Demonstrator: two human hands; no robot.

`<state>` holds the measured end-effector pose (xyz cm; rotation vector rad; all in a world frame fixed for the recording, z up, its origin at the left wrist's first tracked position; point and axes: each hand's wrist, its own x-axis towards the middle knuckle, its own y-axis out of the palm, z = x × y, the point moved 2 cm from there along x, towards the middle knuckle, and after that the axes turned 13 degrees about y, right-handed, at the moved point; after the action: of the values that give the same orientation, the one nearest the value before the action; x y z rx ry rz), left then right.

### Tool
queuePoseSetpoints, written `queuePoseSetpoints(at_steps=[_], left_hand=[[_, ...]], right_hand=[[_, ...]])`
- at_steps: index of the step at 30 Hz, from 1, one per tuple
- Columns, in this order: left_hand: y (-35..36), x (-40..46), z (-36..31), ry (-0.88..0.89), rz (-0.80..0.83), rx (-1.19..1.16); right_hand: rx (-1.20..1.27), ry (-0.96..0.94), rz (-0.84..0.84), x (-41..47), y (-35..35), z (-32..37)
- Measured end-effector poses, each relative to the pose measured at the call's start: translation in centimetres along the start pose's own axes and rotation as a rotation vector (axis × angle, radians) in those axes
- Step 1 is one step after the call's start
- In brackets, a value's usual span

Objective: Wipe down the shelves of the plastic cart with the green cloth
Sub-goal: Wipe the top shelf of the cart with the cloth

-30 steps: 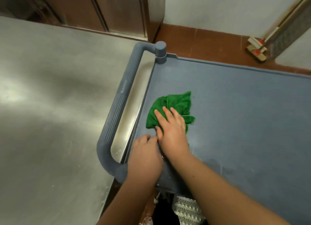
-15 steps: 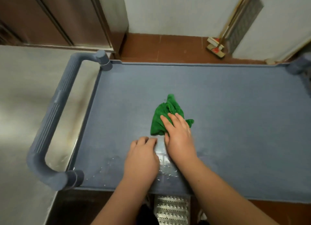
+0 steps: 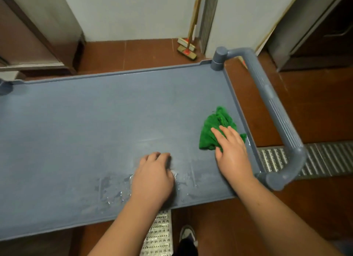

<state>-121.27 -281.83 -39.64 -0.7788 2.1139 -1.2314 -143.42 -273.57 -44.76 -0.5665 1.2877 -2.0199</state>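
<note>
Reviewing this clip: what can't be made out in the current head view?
- Lower shelves of the cart: hidden beneath the top shelf.
- Left end of the top shelf: cut off by the frame edge.
- Part of the green cloth: covered by the right hand.
- Left hand fingertips: curled under, so contact with the shelf is unclear.
- Broom handle top: cut off by the upper edge.

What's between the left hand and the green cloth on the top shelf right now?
Only bare shelf, streaked with wet patches, lies between the left hand and the green cloth in the head view. The right hand presses the cloth.
</note>
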Motion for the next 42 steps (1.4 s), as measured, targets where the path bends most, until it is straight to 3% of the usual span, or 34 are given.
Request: queuePoseSetpoints(at_steps=[7,15,30,35,39,42], left_hand=[[-0.3,-1.1,-0.5,-0.046,0.053,0.002],[-3.2,-4.6,6.6,-0.039,-0.001,-0.043],[-13.4,-21.4,35.7,-0.284,-0.121,-0.088],[-15.6,-24.3,38.8,-0.294,-0.248,-0.265],[-17.1,-25.2,38.3,-0.29,-0.353,-0.27],[-17.2,-25.0,38.3,-0.327,-0.34,-0.224]], right_hand=[[0.0,0.145,-0.107,-0.6,-0.8,-1.1],[0.131,0.194,-0.226,-3.8,2.4,4.8],[0.154,-0.067,0.111,-21.4,19.9,42.7],[0.148,-0.168,0.208,-25.3,23.4,50.8],[0.231,-0.208,0.496,-26.8,26.7,54.5],[0.168,-0.378,0.467,-26.8,26.6,54.2]])
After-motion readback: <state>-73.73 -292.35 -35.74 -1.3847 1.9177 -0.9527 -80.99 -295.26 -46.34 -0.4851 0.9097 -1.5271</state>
